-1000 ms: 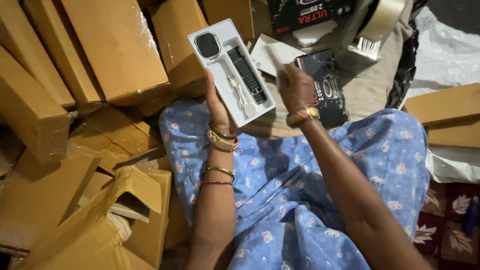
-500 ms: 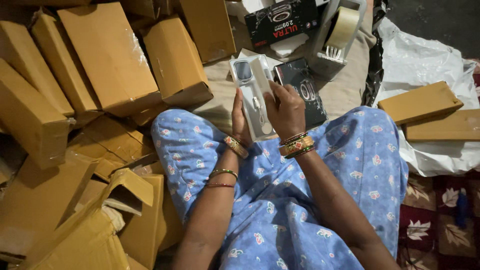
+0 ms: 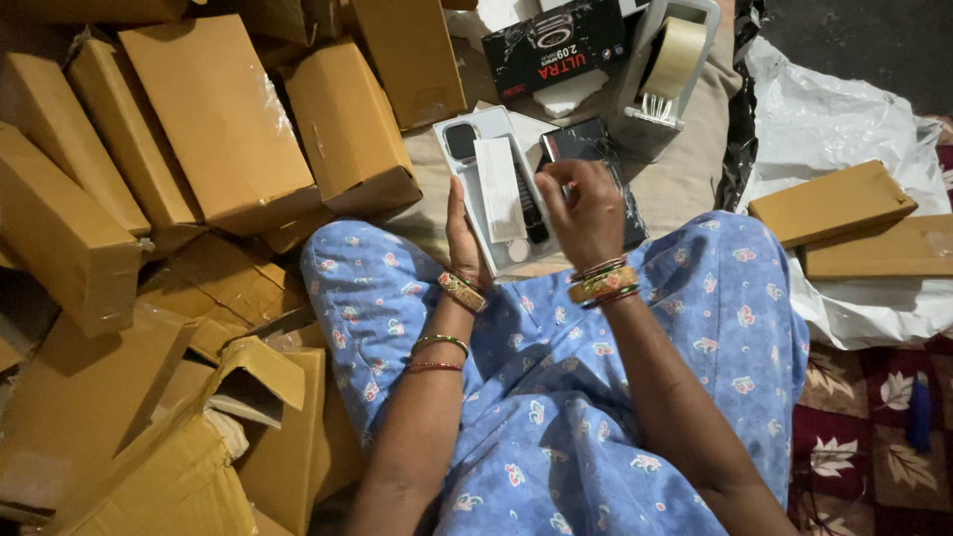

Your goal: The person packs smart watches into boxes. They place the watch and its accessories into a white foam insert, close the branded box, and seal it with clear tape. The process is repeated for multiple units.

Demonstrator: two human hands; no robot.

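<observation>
Right now my left hand [image 3: 465,230] cups the white tray [image 3: 493,189] from beneath, fingers closed along its left edge, holding it just above my knees. Set into the tray are a watch [image 3: 461,141] at the far end, a white card [image 3: 499,189] lying lengthwise, and a dark strap [image 3: 530,210] beside it. My right hand [image 3: 586,213] hovers at the tray's right edge, fingertips pinched together near the top corner; I cannot tell whether they actually grip anything. I judge the tray light and thin, stiff enough to hold flat yet likely to flex if squeezed, with loose pieces that could slide if it tilts. Its long rims look like the best place to hold it, keeping it level. Behind it lies a black box [image 3: 596,164], then a tape dispenser [image 3: 663,79]; brown cartons [image 3: 223,119] crowd my left.
</observation>
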